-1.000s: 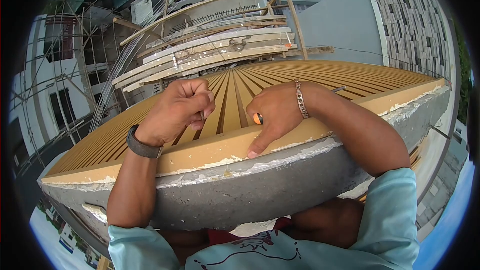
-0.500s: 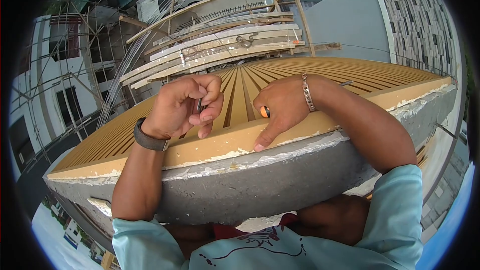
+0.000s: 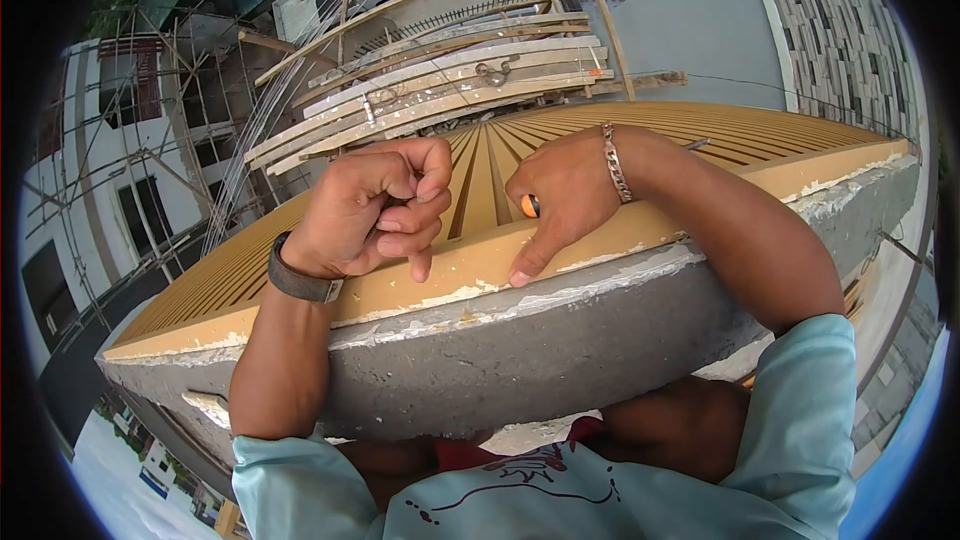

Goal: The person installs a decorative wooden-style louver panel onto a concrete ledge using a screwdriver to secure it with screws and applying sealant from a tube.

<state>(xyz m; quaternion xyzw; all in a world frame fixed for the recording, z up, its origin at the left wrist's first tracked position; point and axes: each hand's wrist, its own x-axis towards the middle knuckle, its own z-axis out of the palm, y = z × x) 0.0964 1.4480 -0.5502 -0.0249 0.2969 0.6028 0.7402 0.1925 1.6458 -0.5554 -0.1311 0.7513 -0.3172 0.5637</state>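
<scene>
Beyond the tool and slatted panel lie planks.

The single view looks forward and down from the person's head, close above the two hands.

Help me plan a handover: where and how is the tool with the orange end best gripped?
By its handle, I'd say, coming from the person's left once the right hand opens. The blunt orange-and-black end faces that way; the thin metal rod past the wrist, apparently its shaft, offers less to grip.
</scene>
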